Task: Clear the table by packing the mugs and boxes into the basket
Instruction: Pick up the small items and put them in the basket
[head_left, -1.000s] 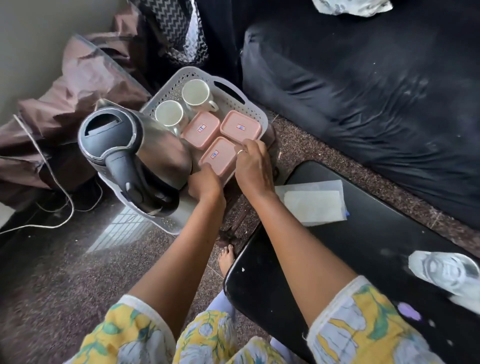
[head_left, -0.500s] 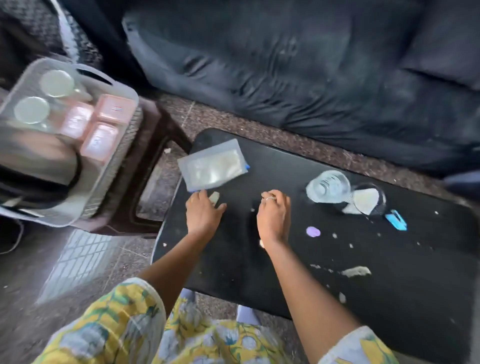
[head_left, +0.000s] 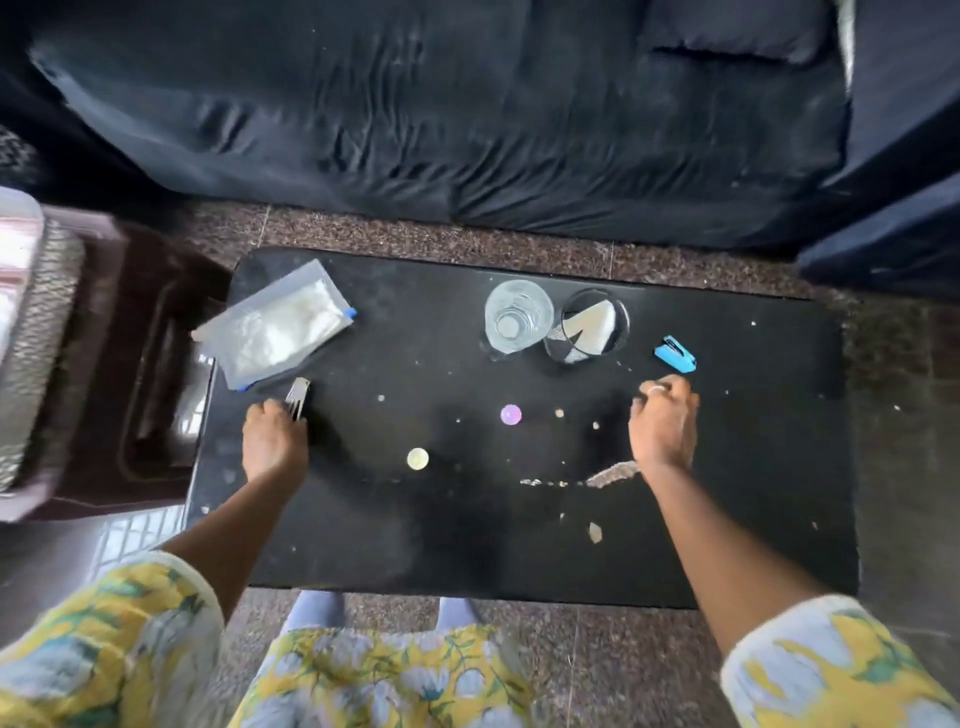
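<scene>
The grey basket (head_left: 36, 338) shows only as a blurred wall at the far left edge, on a brown stool (head_left: 140, 364). A pink blur inside its top corner may be a box; no mugs are visible. The black table (head_left: 467, 545) lies in front of me. My left hand (head_left: 272, 441) rests near the table's left end, closed on a small metal piece (head_left: 297, 397). My right hand (head_left: 662, 426) sits on the right half of the table with fingers curled down, just below a blue stapler (head_left: 674, 354); nothing shows in it.
On the table lie a clear plastic pouch (head_left: 275, 327), a clear glass (head_left: 518, 314), a black mesh cup (head_left: 592, 325) holding paper, a purple disc (head_left: 510, 414), a yellowish disc (head_left: 417, 458) and scattered crumbs. A dark sofa (head_left: 467, 130) runs behind the table.
My view has swung right from the basket to the table. Both hands left the pink boxes and came onto the table, then spread apart; the left now holds a metal piece.
</scene>
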